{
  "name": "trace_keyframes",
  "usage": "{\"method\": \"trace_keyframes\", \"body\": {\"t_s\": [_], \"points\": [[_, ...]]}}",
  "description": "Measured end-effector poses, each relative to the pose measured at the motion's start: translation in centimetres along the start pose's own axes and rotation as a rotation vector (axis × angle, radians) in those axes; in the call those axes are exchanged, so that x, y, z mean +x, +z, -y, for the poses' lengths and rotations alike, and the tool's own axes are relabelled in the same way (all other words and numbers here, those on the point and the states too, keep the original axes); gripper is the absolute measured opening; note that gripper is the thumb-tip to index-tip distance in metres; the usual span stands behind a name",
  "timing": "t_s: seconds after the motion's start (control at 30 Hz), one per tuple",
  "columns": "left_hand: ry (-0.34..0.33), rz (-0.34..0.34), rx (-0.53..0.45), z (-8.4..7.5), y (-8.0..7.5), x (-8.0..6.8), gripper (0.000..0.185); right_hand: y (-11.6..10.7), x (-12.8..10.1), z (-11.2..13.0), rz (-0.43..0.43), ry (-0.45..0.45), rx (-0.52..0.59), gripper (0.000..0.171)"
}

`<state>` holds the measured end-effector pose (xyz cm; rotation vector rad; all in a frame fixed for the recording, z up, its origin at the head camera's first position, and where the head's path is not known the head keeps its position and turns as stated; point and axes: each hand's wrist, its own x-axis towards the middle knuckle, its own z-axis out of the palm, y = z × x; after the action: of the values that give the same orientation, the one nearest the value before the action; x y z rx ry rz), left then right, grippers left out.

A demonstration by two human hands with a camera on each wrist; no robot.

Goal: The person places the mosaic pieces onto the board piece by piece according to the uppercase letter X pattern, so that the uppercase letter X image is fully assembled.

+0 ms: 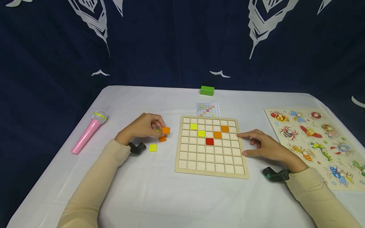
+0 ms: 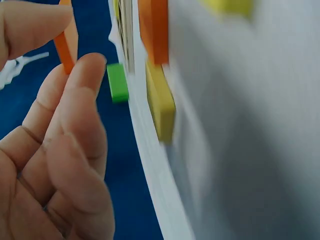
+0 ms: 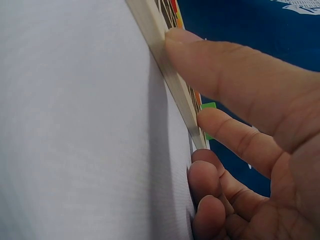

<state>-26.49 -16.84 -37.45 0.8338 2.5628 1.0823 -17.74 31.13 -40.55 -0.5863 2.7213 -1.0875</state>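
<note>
Between thumb and fingertips my left hand (image 1: pixel 145 125) pinches an orange square tile (image 1: pixel 166 130), lifted off the table left of the wooden grid board (image 1: pixel 186 172). Another orange tile (image 1: pixel 162 139) and a yellow tile (image 1: pixel 153 148) lie just below that hand; a further yellow tile (image 2: pixel 161 102) lies on the cloth, mostly covered by the hand in the head view. My right hand (image 1: pixel 263 145) touches the board's right edge with thumb and index fingertip. Set in the grid are two yellow squares (image 1: pixel 194 126), two orange squares (image 1: pixel 217 135) and one red square (image 1: pixel 209 141).
Behind the board lies a pattern card (image 1: pixel 207 109) with coloured squares, and beyond it a green block (image 1: pixel 207 91). A pink toy microphone (image 1: pixel 89 131) lies at the left. On the right is an insect puzzle board (image 1: pixel 302 142), partly behind the right forearm.
</note>
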Motion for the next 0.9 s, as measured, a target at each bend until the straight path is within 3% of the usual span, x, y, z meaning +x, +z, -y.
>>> {"method": "trace_keyframes", "body": {"t_s": [0.27,0.5,0.9], "points": [[0.079,0.050,0.028,-2.2,2.3,0.9,0.023,0.0,-0.1,-0.1,-0.001,-0.002,0.004,0.067],[0.158,0.090,0.117,-4.1,4.1,1.4,0.024,0.0,-0.1,-0.2,-0.002,-0.007,0.004,0.067],[0.195,0.147,0.215,-6.5,5.6,2.3,0.022,0.0,0.0,0.1,-0.004,-0.008,0.001,0.067]]}}
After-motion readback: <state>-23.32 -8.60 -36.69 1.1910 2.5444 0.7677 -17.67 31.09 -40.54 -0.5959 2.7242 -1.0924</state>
